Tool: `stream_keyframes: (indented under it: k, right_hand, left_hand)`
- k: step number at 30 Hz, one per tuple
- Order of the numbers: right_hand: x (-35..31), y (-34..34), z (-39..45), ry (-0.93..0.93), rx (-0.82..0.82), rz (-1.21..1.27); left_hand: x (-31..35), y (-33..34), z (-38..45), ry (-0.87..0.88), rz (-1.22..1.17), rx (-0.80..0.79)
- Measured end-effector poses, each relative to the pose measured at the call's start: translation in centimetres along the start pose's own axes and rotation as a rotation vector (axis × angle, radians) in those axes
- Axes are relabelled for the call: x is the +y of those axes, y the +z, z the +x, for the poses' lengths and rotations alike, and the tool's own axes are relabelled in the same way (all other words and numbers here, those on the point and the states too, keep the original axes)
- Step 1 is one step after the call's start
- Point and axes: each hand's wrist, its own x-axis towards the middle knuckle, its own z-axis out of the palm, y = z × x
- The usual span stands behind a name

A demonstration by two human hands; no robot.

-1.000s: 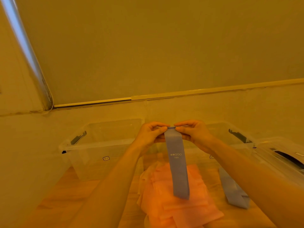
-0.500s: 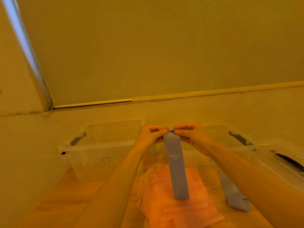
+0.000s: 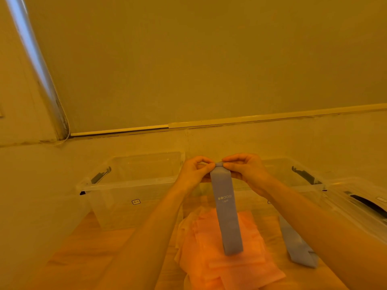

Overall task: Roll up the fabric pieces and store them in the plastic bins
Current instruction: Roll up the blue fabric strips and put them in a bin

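Head view: I see a wooden floor [image 3: 88,254] against a pale wall [image 3: 209,59], a baseboard strip [image 3: 251,118] running along it. Left hand [image 3: 193,171] and right hand [image 3: 246,171] both pinch the top end of a blue band [image 3: 227,208], hanging down over a pile of pink cloth [image 3: 226,266]. Two clear bins behind: left bin [image 3: 134,185], right bin [image 3: 293,181]. Another blue band [image 3: 297,248] lies on the floor at right, beside the pink pile.
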Motion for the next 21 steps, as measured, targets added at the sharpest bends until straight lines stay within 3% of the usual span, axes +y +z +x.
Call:
stream_keyframes:
  k: [13, 21]
  right_hand:
    - [0.20, -0.20, -0.02, -0.038, -0.009, -0.006]
    - [0.36, 0.03, -0.20, 0.077, 0.059, 0.024]
  left_hand:
    - [-0.12, 0.54, 0.19, -0.024, -0.123, 0.035]
    - [-0.10, 0.23, 0.02, -0.006, -0.091, 0.044]
